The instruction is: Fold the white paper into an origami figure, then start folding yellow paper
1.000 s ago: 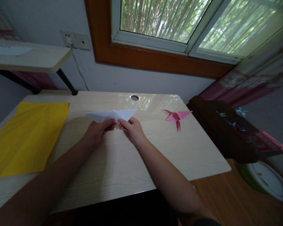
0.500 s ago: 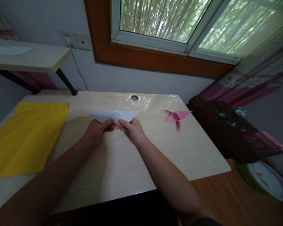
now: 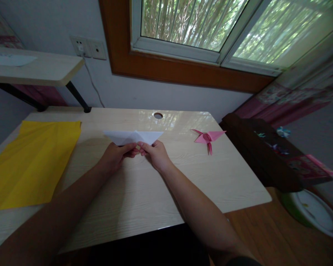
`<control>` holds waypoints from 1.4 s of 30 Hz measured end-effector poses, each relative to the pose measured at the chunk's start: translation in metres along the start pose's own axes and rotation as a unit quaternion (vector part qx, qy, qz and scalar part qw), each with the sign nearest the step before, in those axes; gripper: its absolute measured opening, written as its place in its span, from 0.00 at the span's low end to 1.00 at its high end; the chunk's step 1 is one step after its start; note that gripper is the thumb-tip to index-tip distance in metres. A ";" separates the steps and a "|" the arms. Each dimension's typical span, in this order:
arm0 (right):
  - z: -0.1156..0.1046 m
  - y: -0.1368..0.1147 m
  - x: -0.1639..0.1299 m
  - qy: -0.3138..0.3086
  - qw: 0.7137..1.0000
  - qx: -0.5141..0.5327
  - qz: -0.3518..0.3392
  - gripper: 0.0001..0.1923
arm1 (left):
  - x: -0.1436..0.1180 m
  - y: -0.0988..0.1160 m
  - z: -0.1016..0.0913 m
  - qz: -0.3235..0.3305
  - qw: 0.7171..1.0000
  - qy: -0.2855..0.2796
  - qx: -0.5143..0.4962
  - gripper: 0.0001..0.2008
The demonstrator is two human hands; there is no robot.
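At a pale wooden desk [image 3: 144, 192], beside a yellow sheet [image 3: 30, 162] and a pink paper crane [image 3: 208, 137], a left hand [image 3: 113, 157] and right hand [image 3: 157, 155] pinch a folded white paper [image 3: 133, 137] at its lower point, mid-fold; the crease likely wants careful aligning.

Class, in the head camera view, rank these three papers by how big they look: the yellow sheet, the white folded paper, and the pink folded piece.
1. yellow sheet, by far the largest.
2. white folded paper, pinched by the left hand and right hand.
3. pink folded piece, smallest; it lies about as far away as the white one, so the ranking seems fair.
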State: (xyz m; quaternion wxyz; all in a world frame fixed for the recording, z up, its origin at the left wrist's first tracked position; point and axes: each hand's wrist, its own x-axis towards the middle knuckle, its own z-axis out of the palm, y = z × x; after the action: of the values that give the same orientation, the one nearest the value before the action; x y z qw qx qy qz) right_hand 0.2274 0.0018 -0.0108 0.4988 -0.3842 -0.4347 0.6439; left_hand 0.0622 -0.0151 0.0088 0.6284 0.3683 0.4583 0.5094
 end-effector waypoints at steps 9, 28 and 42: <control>-0.002 -0.003 0.000 0.012 1.000 -0.001 0.000 0.17 | 0.000 0.001 -0.003 -0.006 0.999 0.036 -0.010 0.12; 0.000 -0.004 -0.003 0.014 0.997 -0.056 -0.042 0.13 | -0.002 0.000 -0.003 0.002 1.000 0.013 -0.028 0.12; -0.013 -0.022 -0.004 0.064 0.996 0.000 -0.064 0.16 | 0.000 0.003 -0.008 -0.007 0.999 0.021 -0.024 0.12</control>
State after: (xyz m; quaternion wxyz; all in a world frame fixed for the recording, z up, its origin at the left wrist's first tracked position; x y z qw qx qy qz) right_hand 0.2468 0.0027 0.0059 0.5660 -0.3959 -0.4257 0.5846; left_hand 0.0532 -0.0142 0.0092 0.6310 0.3389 0.4618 0.5232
